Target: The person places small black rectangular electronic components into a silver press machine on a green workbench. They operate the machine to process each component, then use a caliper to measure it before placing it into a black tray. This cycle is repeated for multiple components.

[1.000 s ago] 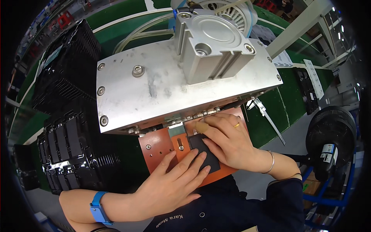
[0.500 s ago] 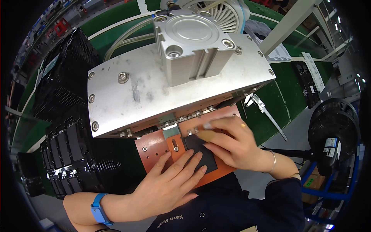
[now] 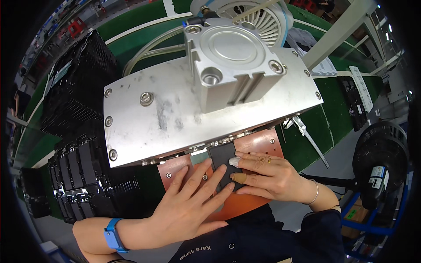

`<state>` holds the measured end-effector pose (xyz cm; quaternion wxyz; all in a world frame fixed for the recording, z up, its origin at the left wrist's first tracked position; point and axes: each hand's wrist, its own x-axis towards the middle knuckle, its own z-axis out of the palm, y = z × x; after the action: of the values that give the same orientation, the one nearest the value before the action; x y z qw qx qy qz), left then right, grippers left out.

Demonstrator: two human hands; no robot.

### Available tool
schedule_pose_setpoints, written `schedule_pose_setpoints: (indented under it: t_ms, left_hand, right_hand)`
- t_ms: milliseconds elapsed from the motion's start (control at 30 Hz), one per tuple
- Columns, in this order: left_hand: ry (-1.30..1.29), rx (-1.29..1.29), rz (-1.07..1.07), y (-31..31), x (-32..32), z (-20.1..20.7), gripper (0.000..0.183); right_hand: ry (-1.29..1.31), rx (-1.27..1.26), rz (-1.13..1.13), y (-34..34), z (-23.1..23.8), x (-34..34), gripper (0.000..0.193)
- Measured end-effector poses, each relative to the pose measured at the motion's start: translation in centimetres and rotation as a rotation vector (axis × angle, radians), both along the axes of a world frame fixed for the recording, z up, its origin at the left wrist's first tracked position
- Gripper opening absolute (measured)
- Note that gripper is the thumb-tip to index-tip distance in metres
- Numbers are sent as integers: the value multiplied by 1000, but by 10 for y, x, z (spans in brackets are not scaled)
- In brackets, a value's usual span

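Observation:
A flat dark grey rectangular piece (image 3: 222,154) lies on the orange-brown fixture plate (image 3: 259,141), its far end at the lower edge of the metal press block (image 3: 144,125). My left hand (image 3: 186,206) is open, fingers spread, with fingertips on the piece's left side and the fixture. My right hand (image 3: 272,179) is open too, its fingers stretched out against the piece's right side. A white cover and a tan cover wrap two of its fingertips. The fingers hide parts of the piece's edges.
A silver cylinder (image 3: 232,57) stands on the press. Stacked black trays (image 3: 74,87) and trays with dark grey strips (image 3: 76,164) stand at left. A caliper (image 3: 309,138) lies on the green table at right. A black fan (image 3: 377,153) stands beyond, a white fan (image 3: 267,24) behind.
The dark grey piece has slid away from me, up to the press. My right hand, blurred over small metal parts before, now rests at its right side. The view has shifted slightly.

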<state>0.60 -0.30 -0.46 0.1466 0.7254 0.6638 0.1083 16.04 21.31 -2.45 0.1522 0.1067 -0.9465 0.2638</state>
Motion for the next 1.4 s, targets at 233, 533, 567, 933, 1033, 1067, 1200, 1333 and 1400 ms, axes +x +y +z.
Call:
schedule_pose_setpoints:
  t_ms: [233, 533, 567, 933, 1033, 1067, 1200, 1333, 1400]
  left_hand:
    - [9, -24, 5, -1, 1, 0, 72]
    - [-36, -41, 32, -2, 2, 2, 68]
    - [-37, -42, 29, -2, 1, 1, 68]
    - [-44, -87, 25, 2, 0, 3, 65]
    - [-34, -80, 22, 3, -1, 3, 65]
    - [-30, -81, 21, 3, -1, 4, 65]
    - [-2, -70, 12, 4, -2, 5, 64]
    - [15, -50, 12, 3, -2, 5, 64]
    - [8, -48, 12, 2, -2, 3, 64]
  right_hand:
    - [-15, -14, 20, 3, 1, -4, 36]
    - [-46, -34, 48, 5, 3, -5, 34]
    - [-46, -35, 47, 5, 2, -4, 34]
    - [-44, -42, 41, 7, 4, -5, 35]
    - [-30, -26, 45, 8, 5, -6, 34]
    - [-27, -24, 44, 8, 6, -7, 34]
    - [-21, -29, 32, 7, 4, -5, 33]
    - [9, 84, 47, 9, 8, -8, 32]
    - [2, 96, 33, 9, 7, -6, 32]
